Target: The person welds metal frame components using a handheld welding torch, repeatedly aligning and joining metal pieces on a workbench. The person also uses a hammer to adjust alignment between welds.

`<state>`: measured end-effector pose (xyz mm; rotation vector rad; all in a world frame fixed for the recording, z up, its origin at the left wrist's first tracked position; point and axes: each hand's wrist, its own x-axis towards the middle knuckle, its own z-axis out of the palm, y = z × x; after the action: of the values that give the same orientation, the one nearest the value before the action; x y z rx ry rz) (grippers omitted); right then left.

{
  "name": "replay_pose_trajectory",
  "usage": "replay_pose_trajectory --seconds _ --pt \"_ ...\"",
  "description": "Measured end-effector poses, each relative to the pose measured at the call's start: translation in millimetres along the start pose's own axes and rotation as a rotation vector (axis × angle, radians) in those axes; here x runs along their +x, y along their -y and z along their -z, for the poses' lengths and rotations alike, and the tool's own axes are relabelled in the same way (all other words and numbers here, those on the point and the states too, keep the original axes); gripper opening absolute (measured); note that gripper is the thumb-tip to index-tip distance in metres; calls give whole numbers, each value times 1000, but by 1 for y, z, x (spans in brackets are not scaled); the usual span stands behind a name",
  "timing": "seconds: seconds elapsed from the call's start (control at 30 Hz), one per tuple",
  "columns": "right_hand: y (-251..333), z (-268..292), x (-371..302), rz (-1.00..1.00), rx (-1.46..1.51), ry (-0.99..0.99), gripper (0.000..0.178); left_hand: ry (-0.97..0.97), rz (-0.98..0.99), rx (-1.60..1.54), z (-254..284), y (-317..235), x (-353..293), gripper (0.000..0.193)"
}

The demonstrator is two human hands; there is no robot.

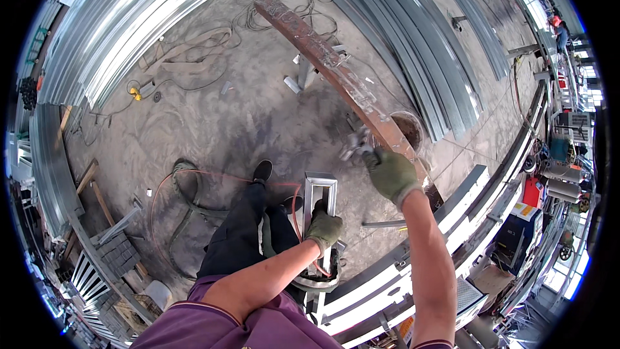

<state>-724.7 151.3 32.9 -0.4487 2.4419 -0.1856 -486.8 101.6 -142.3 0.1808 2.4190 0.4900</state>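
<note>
My left hand (325, 225), in a green work glove, grips the rim of an upright rectangular steel tube (321, 188) standing in front of my legs. My right hand (391, 173), also gloved, reaches forward and holds a small metal piece (356, 144) against the side of a long rusty steel beam (336, 71). The beam runs from the far middle toward the right and rests on a small metal stand (303, 74). The piece in my right hand is blurred, so its shape is unclear.
Stacks of galvanized steel channels (129, 19) lie at the far left, and a stack of grey steel profiles (413, 39) lies at the far right. Cables (284, 0) and an orange hose (213, 174) cross the concrete floor. A round bucket (410, 129) stands behind the beam. Long white rails (387, 278) run at the near right.
</note>
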Motion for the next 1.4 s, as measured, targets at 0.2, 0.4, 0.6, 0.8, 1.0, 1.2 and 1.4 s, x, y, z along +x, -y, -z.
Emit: replay_pose_trajectory --seconds 0.2,0.4,0.6,0.8,1.0,1.2,1.4 --pt "-38 -37 -51 -374 897 40 33 -80 675 -1362 42 2 -17 94" --pt "-55 -110 -96 -511 1300 66 24 -200 642 -1364 53 -7 -20 113" --pt "-64 -210 -148 -670 1633 123 21 -161 609 -1476 52 -2 -18 93" --pt "-54 -261 -160 -606 1641 181 32 -351 655 -1364 31 -3 -3 60" --pt "-52 -255 -169 -509 1633 139 32 -112 536 -1323 36 4 -1 60" --pt "-51 -251 -160 -524 1620 155 25 -123 106 39 18 10 6 11" --pt "-77 -228 -138 -580 1140 110 35 -152 19 286 12 4 9 10"
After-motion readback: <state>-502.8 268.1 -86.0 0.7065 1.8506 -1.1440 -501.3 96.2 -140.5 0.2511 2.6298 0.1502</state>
